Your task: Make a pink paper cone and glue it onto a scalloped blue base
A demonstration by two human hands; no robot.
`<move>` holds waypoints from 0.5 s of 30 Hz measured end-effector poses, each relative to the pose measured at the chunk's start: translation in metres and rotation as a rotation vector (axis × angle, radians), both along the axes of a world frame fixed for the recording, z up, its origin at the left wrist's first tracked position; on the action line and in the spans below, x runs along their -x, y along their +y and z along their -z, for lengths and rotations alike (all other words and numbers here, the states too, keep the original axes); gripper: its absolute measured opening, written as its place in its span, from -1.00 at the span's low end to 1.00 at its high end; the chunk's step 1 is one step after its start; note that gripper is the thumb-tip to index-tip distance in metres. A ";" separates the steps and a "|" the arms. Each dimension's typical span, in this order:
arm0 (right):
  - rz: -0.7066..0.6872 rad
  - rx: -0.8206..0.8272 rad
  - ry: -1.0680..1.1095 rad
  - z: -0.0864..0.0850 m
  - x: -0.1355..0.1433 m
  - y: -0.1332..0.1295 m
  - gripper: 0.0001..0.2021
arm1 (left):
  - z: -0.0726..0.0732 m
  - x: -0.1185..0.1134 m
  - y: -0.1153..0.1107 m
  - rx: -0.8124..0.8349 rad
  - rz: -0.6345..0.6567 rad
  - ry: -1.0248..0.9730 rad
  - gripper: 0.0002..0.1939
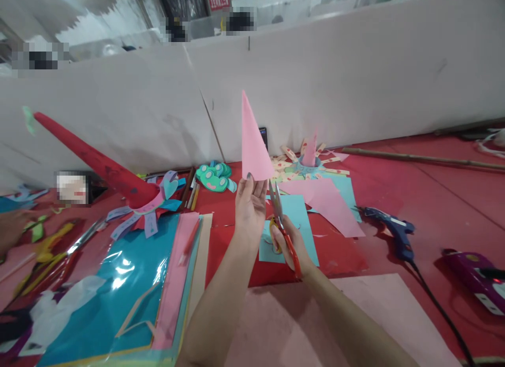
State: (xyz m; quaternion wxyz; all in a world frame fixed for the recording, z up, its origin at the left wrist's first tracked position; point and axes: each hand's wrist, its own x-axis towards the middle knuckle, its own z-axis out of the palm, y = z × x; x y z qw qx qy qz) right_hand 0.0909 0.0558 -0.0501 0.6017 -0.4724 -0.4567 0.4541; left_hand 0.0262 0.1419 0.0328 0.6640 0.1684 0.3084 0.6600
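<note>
A pink paper cone (254,143) points upward, pinched near its bottom edge by my left hand (251,204). My right hand (292,243) is wrapped round scissors (278,212) with red and yellow handles. Their blades are slightly parted and point up, just right of the cone's base. Beneath my hands are light blue paper (310,235) and a red sheet (231,251). A cut pink paper piece (335,206) lies to the right.
A tall red cone (102,172) with paper strips stands at left, near blue packaged sheets (130,267). Another person's hand (13,227) is at the far left. At right lie a blue glue gun (394,230) with its cord and a purple power strip (475,280).
</note>
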 end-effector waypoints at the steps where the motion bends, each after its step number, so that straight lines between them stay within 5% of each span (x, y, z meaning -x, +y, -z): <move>1: -0.010 0.005 -0.011 0.001 0.000 0.000 -0.74 | 0.000 0.000 0.000 0.000 -0.001 0.005 -0.83; 15: 0.056 0.053 -0.038 0.000 -0.009 0.004 -0.72 | 0.004 -0.012 -0.012 -0.001 0.089 -0.054 -0.73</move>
